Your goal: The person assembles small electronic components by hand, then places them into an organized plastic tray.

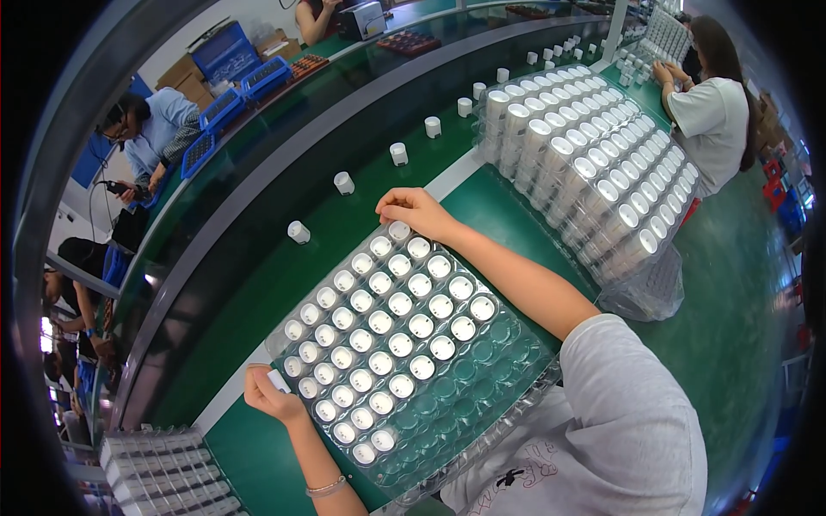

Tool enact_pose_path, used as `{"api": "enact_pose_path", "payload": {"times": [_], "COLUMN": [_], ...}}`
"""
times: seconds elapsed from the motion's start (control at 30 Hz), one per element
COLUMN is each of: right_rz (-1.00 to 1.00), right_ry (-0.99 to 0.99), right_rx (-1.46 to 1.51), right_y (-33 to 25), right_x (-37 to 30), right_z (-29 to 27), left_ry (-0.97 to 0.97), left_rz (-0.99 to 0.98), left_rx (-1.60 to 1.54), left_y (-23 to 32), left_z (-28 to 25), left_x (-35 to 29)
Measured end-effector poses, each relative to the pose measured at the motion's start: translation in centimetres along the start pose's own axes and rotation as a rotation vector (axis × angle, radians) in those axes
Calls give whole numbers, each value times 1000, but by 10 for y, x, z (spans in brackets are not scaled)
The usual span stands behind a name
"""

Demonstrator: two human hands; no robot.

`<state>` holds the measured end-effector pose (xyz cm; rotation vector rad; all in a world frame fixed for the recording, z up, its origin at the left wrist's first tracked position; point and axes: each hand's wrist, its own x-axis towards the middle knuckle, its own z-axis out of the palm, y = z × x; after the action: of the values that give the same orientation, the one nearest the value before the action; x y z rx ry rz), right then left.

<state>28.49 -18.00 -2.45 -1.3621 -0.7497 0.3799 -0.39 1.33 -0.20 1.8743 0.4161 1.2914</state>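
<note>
A clear plastic blister tray (469, 434) lies in front of me, tilted across the green bench. White round-topped cylindrical pieces (399, 304) fill most of its pockets; the pockets on the side nearest my body hold none. My left hand (274, 396), at the tray's left edge, is closed around one white cylindrical piece (278, 381). Over the tray's far corner, my right hand (417, 215) has its fingers curled together, right above a seated white piece (398, 230). Whether anything is between those fingers is hidden.
A green conveyor (258, 284) passes beyond the tray, carrying spaced white cylinders (344, 183). Tall stacks of filled trays (594, 163) stand at the right, and stacked trays (172, 473) at the lower left. A co-worker (718, 107) sits at the far right; others work across the line.
</note>
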Motion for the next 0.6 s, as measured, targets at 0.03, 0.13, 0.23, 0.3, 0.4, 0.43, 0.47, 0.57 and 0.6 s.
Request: {"api": "enact_pose_path", "payload": {"times": [0.03,0.13,0.23,0.3,0.4,0.43,0.47,0.57,0.6], "right_rz": [0,1,-20,-2,56,50,37,3,4], "right_ry": [1,-5,-38,-49,-5,3,3,-30,-29], "right_rx": [3,3,21,-4,-96,-135,-170,-164,-144], "right_y": [0,1,2,5,3,0,-6,7,9], "right_x": [0,3,10,10,1,-1,-1,4,7], "right_z": [-2,-2,17,18,-12,-19,-14,-17,-13], "left_ry": [-26,-49,28,100,133,123,88,51,44], "left_rz": [33,77,2,-109,-153,-111,-116,6,28], "left_rx": [9,-12,-9,17,-13,-13,-1,-1,5], "left_y": [1,0,0,-2,-5,-5,-10,-9,-8], "left_z": [1,1,-12,-14,14,17,9,1,-5], "left_x": [0,0,4,2,-4,-3,-4,1,1]}}
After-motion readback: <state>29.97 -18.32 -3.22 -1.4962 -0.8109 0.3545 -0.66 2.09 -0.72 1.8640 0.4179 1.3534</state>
